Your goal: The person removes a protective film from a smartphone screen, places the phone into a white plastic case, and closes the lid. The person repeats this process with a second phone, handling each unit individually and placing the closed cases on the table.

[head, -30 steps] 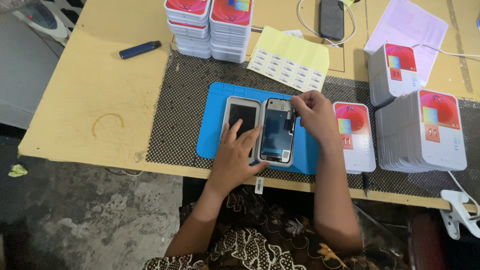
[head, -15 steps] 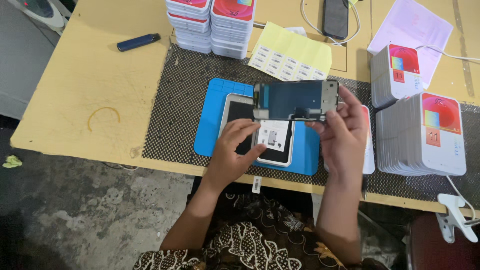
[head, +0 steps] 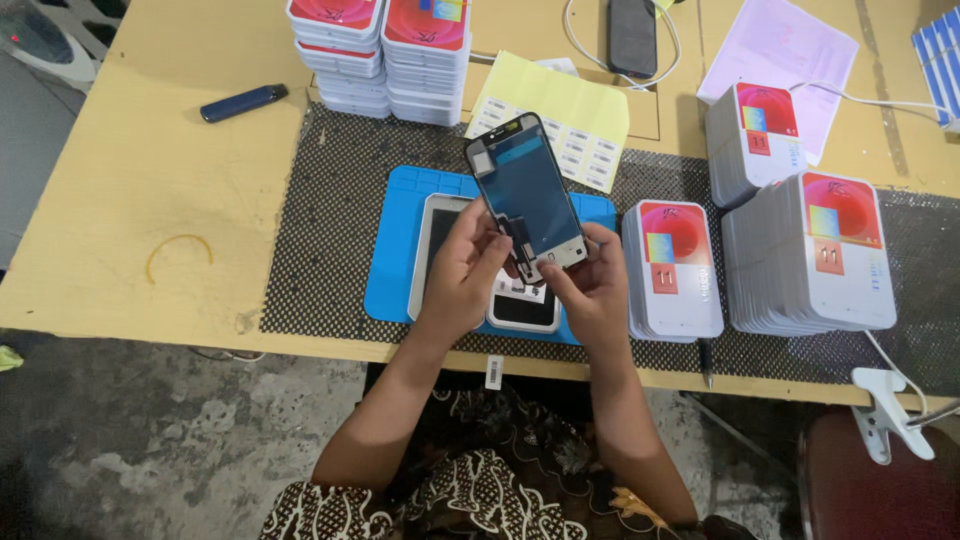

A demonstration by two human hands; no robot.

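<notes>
A phone screen panel with a dark blue back and a metal frame is lifted above the blue work mat, tilted with its top pointing away. My left hand grips its lower left edge. My right hand pinches its lower right corner. Beneath my hands an open white box tray lies on the mat, with its white lid beside it at the left.
Stacks of white boxes with red tops stand at the right, beside the mat and at the back. A yellow label sheet, a dark phone on a cable, a blue pen-like stick and papers lie on the wooden table.
The screen panel came out of the tray, was turned sideways in my right hand, and now stands lengthwise held by both hands. My left hand left the lid and took the panel.
</notes>
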